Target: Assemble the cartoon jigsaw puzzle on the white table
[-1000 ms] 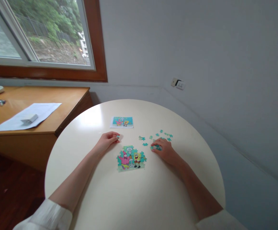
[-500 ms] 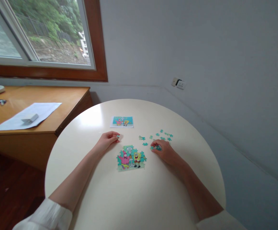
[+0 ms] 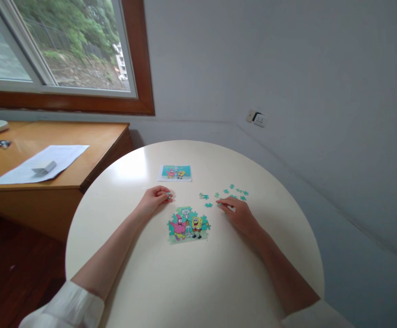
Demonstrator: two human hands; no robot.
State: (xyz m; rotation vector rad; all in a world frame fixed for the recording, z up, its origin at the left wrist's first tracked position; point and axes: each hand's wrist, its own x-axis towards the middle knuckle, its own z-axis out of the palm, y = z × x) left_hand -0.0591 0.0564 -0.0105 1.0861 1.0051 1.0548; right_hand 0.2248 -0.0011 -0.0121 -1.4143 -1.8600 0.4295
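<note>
My left hand (image 3: 156, 197) is closed in a pinch on a small teal puzzle piece (image 3: 168, 195), just above and left of the partly joined jigsaw puzzle (image 3: 188, 226). That puzzle shows a pink starfish, a squid figure and a yellow sponge figure. On the right, my right hand (image 3: 235, 210) rests low over the table with thumb and fingertips together at a puzzle piece (image 3: 219, 204), mostly hidden by the fingers. Loose teal puzzle pieces (image 3: 226, 191) lie beyond it, and a single loose piece (image 3: 208, 205) sits to its left.
A reference picture card (image 3: 176, 173) lies at the back of the round white table (image 3: 191, 282). At left, a wooden desk (image 3: 105, 132) bears paper sheets (image 3: 20, 168) and a small white box (image 3: 44, 167). Walls stand behind and to the right.
My right hand's fingers have drawn together and shifted slightly; teal pieces seen beneath them before no longer show. My left hand still pinches its piece, its fingers turned a little.
</note>
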